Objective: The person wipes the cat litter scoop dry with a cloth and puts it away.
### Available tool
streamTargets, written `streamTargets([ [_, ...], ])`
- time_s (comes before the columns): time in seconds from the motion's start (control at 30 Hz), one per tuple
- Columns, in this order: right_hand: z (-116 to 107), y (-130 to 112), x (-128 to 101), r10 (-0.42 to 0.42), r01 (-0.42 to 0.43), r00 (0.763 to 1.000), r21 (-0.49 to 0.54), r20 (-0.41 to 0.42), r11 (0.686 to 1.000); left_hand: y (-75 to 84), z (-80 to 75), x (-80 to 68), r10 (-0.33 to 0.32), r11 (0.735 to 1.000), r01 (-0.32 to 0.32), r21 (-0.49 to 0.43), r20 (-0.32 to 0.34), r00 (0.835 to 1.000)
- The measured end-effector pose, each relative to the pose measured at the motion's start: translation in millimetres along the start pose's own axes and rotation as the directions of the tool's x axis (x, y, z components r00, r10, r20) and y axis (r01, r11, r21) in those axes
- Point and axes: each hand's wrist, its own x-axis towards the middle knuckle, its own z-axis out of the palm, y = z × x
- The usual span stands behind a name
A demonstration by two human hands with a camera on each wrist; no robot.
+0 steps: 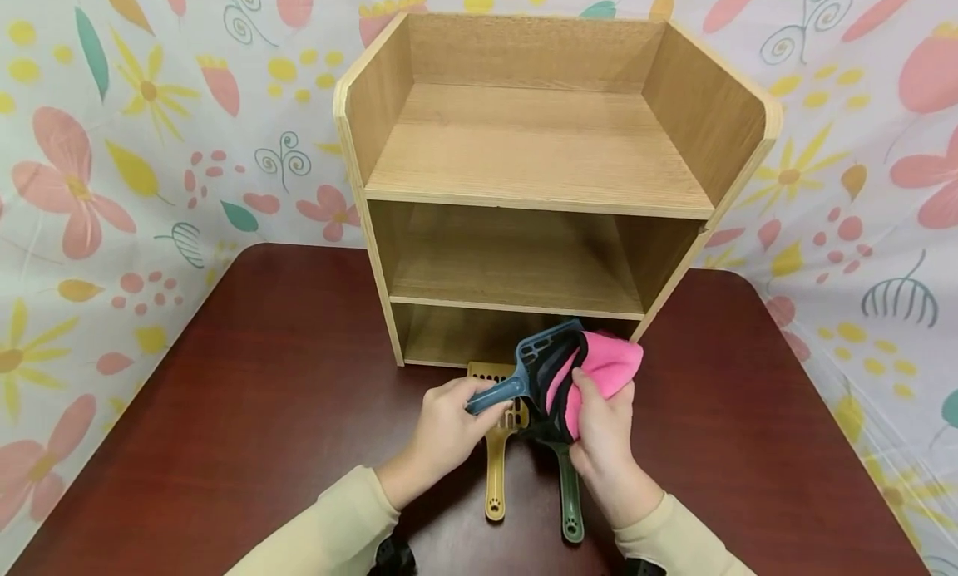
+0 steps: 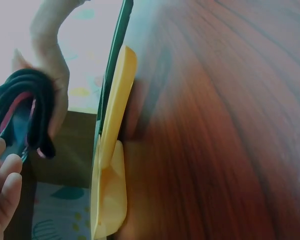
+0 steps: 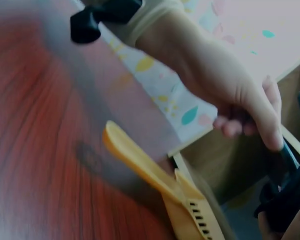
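Blue scoop (image 1: pixel 540 353) — light, rigid plastic; left hand (image 1: pixel 443 430) grips handle. Pink cloth (image 1: pixel 599 375) — soft, limp; right hand (image 1: pixel 606 435) bunches it.

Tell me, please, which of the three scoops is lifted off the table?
The blue scoop: the left hand grips its handle, while the yellow scoop and green scoop lie flat.

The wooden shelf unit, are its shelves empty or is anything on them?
The top and middle shelves of the wooden shelf unit look empty, bare wood. The bottom compartment is partly hidden behind the blue scoop, so cannot tell there.
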Motion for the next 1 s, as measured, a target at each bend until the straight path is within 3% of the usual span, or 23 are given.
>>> streamTargets([
  [0.13, -4, -3, 3, -0.028, 0.028, 1.0, -0.019, -0.009, 0.999, -0.2, -4.9, -0.4, -0.045, 0.998, 0.046, -0.042, 0.026, 0.999],
  [0.27, -4, -7, 1, -0.005, 0.005, 1.0, 0.037, 0.001, 0.999, 1.2, -3.3, 0.4, -0.084, 0.992, 0.086, -0.095, 0.022, 0.996],
  [0.43, 6, -9, -7, 0.057, -0.062, 0.998, 0.152, 0.032, 0.986, 4.0, 6.6, 1.7, -0.07, 0.992, 0.067, -0.104, -0.028, 0.997],
  [0.63, 16, -6, -17, 0.094, -0.111, 0.991, 0.197, 0.097, 0.974, 7.9, 14.4, 3.3, -0.061, 0.993, 0.055, -0.108, -0.061, 0.996],
  [0.8, 13, -5, -14, 0.073, -0.093, 0.992, 0.202, 0.102, 0.975, 6.4, 12.9, 4.7, -0.019, 0.994, 0.013, -0.105, -0.052, 0.998],
  [1.0, 2, -3, -6, 0.036, -0.042, 0.998, 0.162, 0.045, 0.986, 0.3, 4.4, 3.9, 0.009, 0.996, -0.009, -0.086, -0.009, 1.0],
])
